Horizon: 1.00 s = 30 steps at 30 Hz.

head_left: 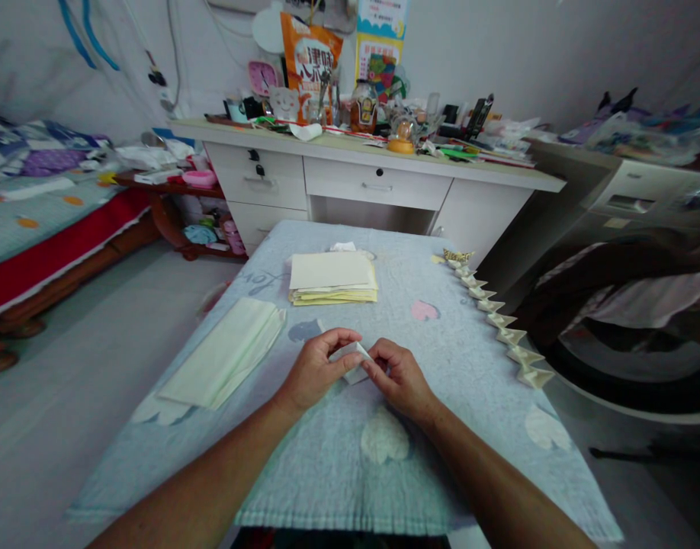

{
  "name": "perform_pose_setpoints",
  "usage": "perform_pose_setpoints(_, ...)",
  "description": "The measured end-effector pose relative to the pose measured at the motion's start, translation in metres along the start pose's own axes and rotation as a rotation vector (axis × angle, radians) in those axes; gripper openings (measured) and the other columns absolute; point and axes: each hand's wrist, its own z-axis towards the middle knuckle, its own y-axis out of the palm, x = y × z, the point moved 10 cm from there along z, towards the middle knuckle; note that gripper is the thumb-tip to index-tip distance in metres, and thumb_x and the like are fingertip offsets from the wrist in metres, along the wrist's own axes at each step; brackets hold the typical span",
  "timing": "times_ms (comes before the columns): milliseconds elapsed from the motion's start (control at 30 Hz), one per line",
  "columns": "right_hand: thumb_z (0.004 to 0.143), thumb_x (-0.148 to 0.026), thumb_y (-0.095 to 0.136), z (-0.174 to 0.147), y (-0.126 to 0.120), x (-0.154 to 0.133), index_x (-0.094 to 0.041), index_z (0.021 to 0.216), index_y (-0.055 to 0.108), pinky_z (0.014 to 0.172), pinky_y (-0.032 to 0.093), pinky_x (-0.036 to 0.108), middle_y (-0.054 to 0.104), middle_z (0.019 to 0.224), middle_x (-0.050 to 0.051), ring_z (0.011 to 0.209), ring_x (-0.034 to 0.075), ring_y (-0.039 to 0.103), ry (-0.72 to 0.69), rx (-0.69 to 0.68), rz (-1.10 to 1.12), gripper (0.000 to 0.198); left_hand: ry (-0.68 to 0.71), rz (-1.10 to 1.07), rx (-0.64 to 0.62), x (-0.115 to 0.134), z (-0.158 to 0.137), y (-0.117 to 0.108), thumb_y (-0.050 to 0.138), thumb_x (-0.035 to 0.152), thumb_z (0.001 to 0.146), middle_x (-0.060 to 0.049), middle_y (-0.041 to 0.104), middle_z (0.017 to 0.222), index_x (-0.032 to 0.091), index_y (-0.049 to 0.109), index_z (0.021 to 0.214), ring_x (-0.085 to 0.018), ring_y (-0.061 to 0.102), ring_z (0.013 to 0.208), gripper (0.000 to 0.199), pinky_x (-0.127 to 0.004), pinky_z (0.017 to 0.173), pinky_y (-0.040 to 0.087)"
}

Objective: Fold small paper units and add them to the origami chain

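A small piece of folded white paper (355,372) is held between both hands above the middle of the cloth-covered table (464,457). My left hand (321,367) pinches its left side, thumb in front and fingers behind. At its right corner, my right hand (399,375) grips with thumb and forefinger. Part of the paper is hidden by the fingers. Just beyond the hands lies a stack of cream and yellow paper sheets (332,273). To the left rests a pile of long pale green paper (221,354). Along the right edge runs a row of folded paper pieces (502,320).
Behind the table stands a white desk (350,179) crowded with an orange snack bag (309,65), jars and small items. A front-loading washing machine (630,221) is close on the right. On the left are a bed (58,229) and a low wooden shelf (161,187).
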Motion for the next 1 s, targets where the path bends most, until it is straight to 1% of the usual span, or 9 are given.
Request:
perform_pose_setpoints(100,0.085,-0.020,0.056,0.000,0.001,-0.001,-0.018,0.072,0.056,0.059,0.034,0.021,0.050,0.067,-0.002,0.063,0.010,0.046,-0.013,-0.004,-0.014,0.014,-0.009,0.045,0.001,-0.001,0.001,0.000,0.067,0.032,0.078,-0.003,0.068,0.086,0.015,0.067,0.091,-0.016,0.061,0.080,0.021,-0.024,0.072,0.047)
perform_pose_setpoints(200,0.085,-0.020,0.057,0.000,0.002,0.001,-0.018,0.072,0.056,0.059,0.034,0.021,0.050,0.067,-0.003,0.062,0.010,0.046,-0.003,-0.005,-0.009,0.013,-0.017,0.039,0.001,-0.001,0.001,0.000,0.066,0.032,0.079,-0.002,0.067,0.079,0.015,0.069,0.086,-0.014,0.060,0.073,0.019,-0.023,0.068,0.046)
perform_pose_setpoints(333,0.086,-0.026,0.056,0.000,0.000,0.005,-0.017,0.075,0.058,0.059,0.036,0.022,0.051,0.069,-0.002,0.063,0.010,0.047,0.034,-0.009,0.036,0.015,-0.014,0.005,0.019,0.001,0.000,-0.001,0.067,0.031,0.078,-0.001,0.066,0.074,0.015,0.069,0.081,-0.013,0.058,0.069,0.017,-0.022,0.064,0.045)
perform_pose_setpoints(433,0.087,-0.029,0.055,0.000,-0.001,0.006,-0.017,0.077,0.059,0.060,0.037,0.022,0.052,0.070,-0.001,0.064,0.011,0.048,0.048,-0.021,0.072,0.016,-0.024,-0.062,0.045,0.000,0.001,-0.005,0.067,0.032,0.077,0.000,0.064,0.072,0.015,0.068,0.080,-0.012,0.056,0.066,0.017,-0.021,0.062,0.044)
perform_pose_setpoints(567,0.086,-0.028,0.055,0.000,-0.003,0.007,-0.017,0.076,0.059,0.060,0.036,0.022,0.052,0.069,-0.001,0.063,0.011,0.047,0.072,-0.018,0.083,0.016,-0.045,-0.115,0.063,-0.003,0.002,-0.009,0.067,0.034,0.077,0.000,0.062,0.070,0.015,0.066,0.081,-0.011,0.054,0.063,0.020,-0.020,0.058,0.043)
perform_pose_setpoints(733,0.085,-0.026,0.057,0.000,-0.004,0.009,-0.017,0.074,0.059,0.059,0.035,0.022,0.051,0.067,-0.002,0.061,0.010,0.047,0.085,-0.007,0.044,0.015,-0.015,-0.036,0.037,0.001,0.001,-0.010,0.065,0.036,0.079,0.000,0.061,0.071,0.015,0.066,0.084,-0.012,0.054,0.064,0.021,-0.021,0.060,0.042)
perform_pose_setpoints(800,0.085,-0.026,0.058,0.000,-0.004,0.009,-0.017,0.073,0.059,0.058,0.035,0.022,0.051,0.067,-0.002,0.061,0.010,0.047,0.087,0.001,0.043,0.015,0.008,0.017,0.049,0.004,0.001,-0.012,0.065,0.035,0.079,0.000,0.062,0.072,0.015,0.066,0.082,-0.012,0.054,0.066,0.020,-0.021,0.060,0.042)
perform_pose_setpoints(900,0.085,-0.029,0.058,0.000,-0.005,0.010,-0.017,0.074,0.059,0.058,0.035,0.022,0.050,0.066,-0.002,0.061,0.010,0.046,0.106,0.010,0.103,0.016,0.037,0.038,0.067,0.008,0.001,-0.015,0.065,0.033,0.078,0.000,0.060,0.072,0.015,0.067,0.080,-0.012,0.053,0.067,0.018,-0.021,0.061,0.041)
perform_pose_setpoints(1000,0.085,-0.032,0.057,0.000,-0.005,0.014,-0.017,0.076,0.059,0.059,0.036,0.022,0.050,0.065,-0.002,0.061,0.011,0.046,0.140,0.014,0.191,0.018,0.014,-0.014,0.065,0.006,0.002,-0.015,0.065,0.034,0.078,0.001,0.057,0.069,0.015,0.064,0.078,-0.012,0.051,0.064,0.019,-0.021,0.060,0.040)
